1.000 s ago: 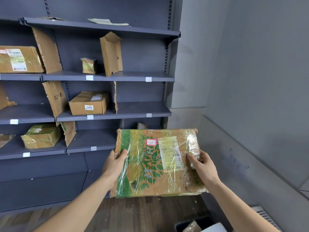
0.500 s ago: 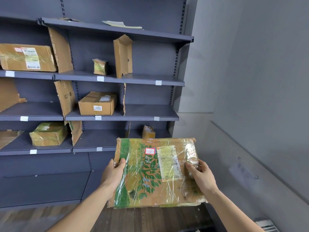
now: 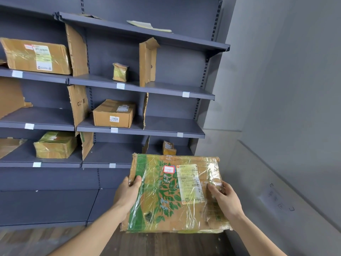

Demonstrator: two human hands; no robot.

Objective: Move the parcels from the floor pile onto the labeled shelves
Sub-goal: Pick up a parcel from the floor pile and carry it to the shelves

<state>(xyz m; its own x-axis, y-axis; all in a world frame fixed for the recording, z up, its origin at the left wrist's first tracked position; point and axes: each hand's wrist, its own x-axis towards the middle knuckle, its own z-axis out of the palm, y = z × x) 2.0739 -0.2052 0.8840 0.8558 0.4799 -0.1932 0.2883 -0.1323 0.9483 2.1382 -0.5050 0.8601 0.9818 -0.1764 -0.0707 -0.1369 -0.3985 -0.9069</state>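
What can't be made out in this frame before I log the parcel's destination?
- Shelf tags: head view, too small to read.
- Shipping label on the held parcel: print blurred under glare from the wrap.
- Left hand, right hand: fingers hidden behind the parcel.
- Lowest right bay: partly blocked by the parcel.

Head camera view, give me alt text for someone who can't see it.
Both hands, left and right, hold a plastic-wrapped cardboard parcel with green leaf print before dark grey shelves holding several cardboard parcels.
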